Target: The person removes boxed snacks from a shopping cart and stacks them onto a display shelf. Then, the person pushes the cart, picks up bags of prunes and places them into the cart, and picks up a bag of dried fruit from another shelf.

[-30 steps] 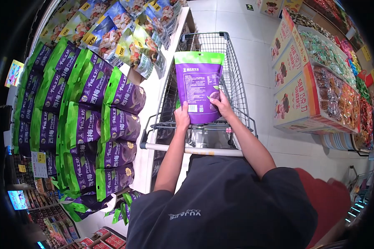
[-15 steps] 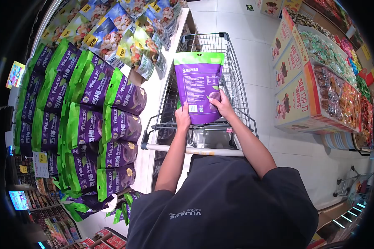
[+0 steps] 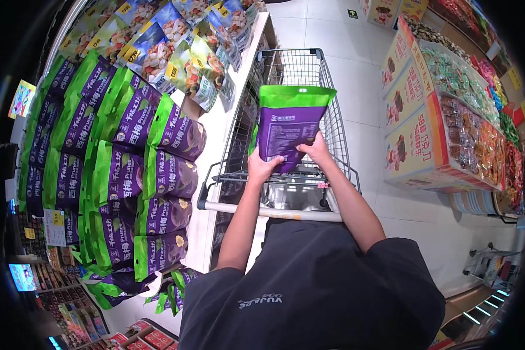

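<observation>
A purple bag with a green top band [image 3: 290, 125] is held over the shopping cart [image 3: 212, 206], its printed back facing up. At its lower left edge my left hand [image 3: 263, 166] grips it, thumb across the front. My right hand [image 3: 316, 149] grips the lower right side, also with the thumb on the front. The fingers behind the bag are hidden. Another green edge shows in the cart, just left of the held bag.
Stacked purple and green prune bags [image 3: 122, 169] fill the left display, with nut-mix bags [image 3: 157, 49] above them. Cartons [image 3: 411, 116] carrying wrapped candy [image 3: 469, 131] stand at the right. Another cart [image 3: 491, 265] is at the lower right.
The held bag has shifted slightly right and tilted, and its print looks darker and foreshortened. Both thumbs now lie further over its front.
</observation>
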Demonstrator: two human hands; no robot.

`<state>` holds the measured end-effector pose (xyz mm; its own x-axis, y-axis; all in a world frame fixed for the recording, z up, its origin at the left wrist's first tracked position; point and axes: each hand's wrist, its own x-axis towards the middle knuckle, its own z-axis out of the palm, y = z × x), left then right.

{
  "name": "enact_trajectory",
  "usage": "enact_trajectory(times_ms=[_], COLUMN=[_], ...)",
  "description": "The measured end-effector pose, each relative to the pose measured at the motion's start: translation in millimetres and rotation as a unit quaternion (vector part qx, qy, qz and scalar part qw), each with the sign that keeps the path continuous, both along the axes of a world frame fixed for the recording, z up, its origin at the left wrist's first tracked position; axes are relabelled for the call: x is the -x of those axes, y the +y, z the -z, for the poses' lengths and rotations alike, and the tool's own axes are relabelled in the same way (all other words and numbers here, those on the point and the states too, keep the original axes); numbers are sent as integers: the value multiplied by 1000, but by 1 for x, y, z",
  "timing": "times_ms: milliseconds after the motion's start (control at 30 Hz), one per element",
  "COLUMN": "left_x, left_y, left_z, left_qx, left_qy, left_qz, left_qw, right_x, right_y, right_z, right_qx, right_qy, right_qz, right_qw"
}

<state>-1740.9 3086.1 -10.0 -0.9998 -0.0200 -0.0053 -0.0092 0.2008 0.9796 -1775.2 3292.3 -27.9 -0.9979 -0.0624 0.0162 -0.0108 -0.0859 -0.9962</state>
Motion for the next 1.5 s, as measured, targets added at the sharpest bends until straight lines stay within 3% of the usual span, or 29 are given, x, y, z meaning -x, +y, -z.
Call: enact_trajectory(times_ms=[67, 133, 200, 233, 267, 367, 467, 500, 533, 633, 733, 767, 800, 867, 1000, 1067, 1267, 1333, 1400, 1467, 1500], left_x=[-3, -6, -5, -4, -5, -4, 0, 3, -2, -1, -3, -1, -1, -1, -3, -3, -6, -6, -6, -8, -8], left_y=[5, 7, 6, 6, 6, 5, 7, 8, 12, 17, 12, 15, 13, 10, 12, 12, 12, 12, 13, 14, 15], left_z=[-14, -25, -17, -11, -15, -19, -8, 4, -10, -7, -2, 4, 9, 19, 24, 25, 20, 22, 24, 18, 16], left_qx=[48, 88, 104, 102, 100, 108, 119, 146, 174, 136, 148, 150, 151, 143, 129, 120, 106, 101, 112, 111, 114], left_qy=[-2, -20, 8, 19, 16, -3, 0, 44, 134, 148, 106, 176, 173, 45, 36, 38, 59, 68, 61, 51, 59], left_qz=[-12, -20, 2, 11, 9, 61, 62, 45, 3, -76, -62, -97, -99, -48, -65, -59, -45, -49, -51, -44, -44], left_qw=[999, 996, 995, 995, 995, 992, 991, 987, 976, 977, 981, 968, 968, 988, 989, 990, 992, 991, 990, 991, 991], right_x=[-1, -4, -6, -7, -4, 10, 26, 27, 30, 34, 40, 41, 43, 50, 61, 71, 57, 32, 31, 34, 37], right_y=[3, 10, 31, 37, 45, 69, 86, 85, 84, 79, 72, 68, 66, 62, 51, 50, 58, 54, 57, 53, 52], right_z=[-16, -49, -81, -101, -110, -150, -157, -152, -154, -155, -143, -141, -135, -118, -71, -39, 73, 63, 117, 115, 118], right_qx=[-49, -158, -296, -425, -426, -533, -481, -486, -490, -511, -468, -465, -465, -454, -472, -462, -507, -378, -361, -400, -406], right_qy=[29, 185, 229, 240, 238, 68, 31, 109, 108, 153, 147, 161, 159, 91, 39, -48, -151, -326, -375, -365, -309], right_qz=[57, 219, 189, 167, 163, -26, -107, -60, -61, 17, 65, 80, 78, 111, 164, 188, 100, 88, -18, -57, -48], right_qw=[997, 945, 908, 857, 857, 843, 869, 865, 863, 846, 869, 867, 867, 879, 865, 865, 843, 862, 853, 839, 859])
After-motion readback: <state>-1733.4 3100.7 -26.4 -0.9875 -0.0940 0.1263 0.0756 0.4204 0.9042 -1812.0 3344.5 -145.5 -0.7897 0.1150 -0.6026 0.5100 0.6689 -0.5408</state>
